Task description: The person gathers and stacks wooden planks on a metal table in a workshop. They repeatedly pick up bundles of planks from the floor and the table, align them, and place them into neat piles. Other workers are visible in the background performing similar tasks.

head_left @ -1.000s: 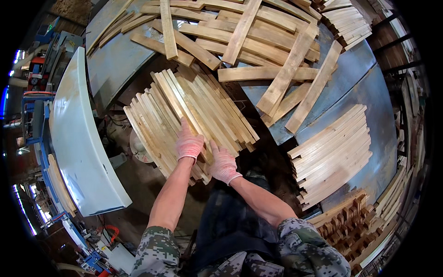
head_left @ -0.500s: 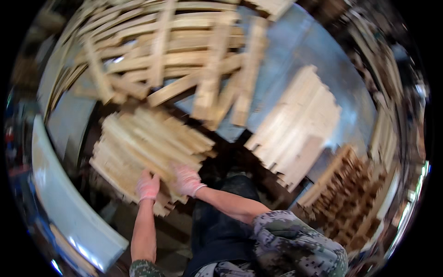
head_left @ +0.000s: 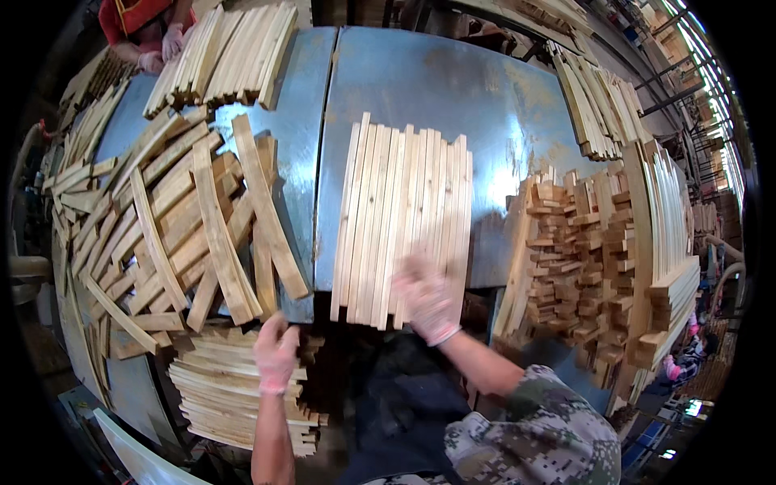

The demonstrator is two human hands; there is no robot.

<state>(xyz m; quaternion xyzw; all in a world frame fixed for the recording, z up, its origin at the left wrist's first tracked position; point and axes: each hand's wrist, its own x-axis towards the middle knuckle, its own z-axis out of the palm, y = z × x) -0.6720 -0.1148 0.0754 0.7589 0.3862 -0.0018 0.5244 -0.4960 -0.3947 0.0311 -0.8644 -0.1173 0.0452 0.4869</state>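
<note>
A row of pale wooden strips (head_left: 376,218) lies side by side on the blue-grey metal table. My right hand (head_left: 424,299), in a pinkish-white glove, is over the near right part of that row; motion smears its fingers, so contact is unclear. My left hand (head_left: 276,356), gloved the same way, is above the right end of a lower stack of wooden strips (head_left: 226,388). Its fingers are loosely bent, and nothing shows in them. Just beyond it lies a loose, crisscrossed pile of curved wooden slats (head_left: 218,234).
A crate-like stack of short wood pieces (head_left: 574,267) stands on the right, beside upright boards (head_left: 638,226). Bundled strips (head_left: 234,56) sit at the far left, near another person's gloved hands (head_left: 166,48). More strips (head_left: 594,105) lie at the far right of the metal table (head_left: 428,73).
My view has swung right. My right hand has left the lower stack for the row on the table. My left hand has lifted toward that stack's right end.
</note>
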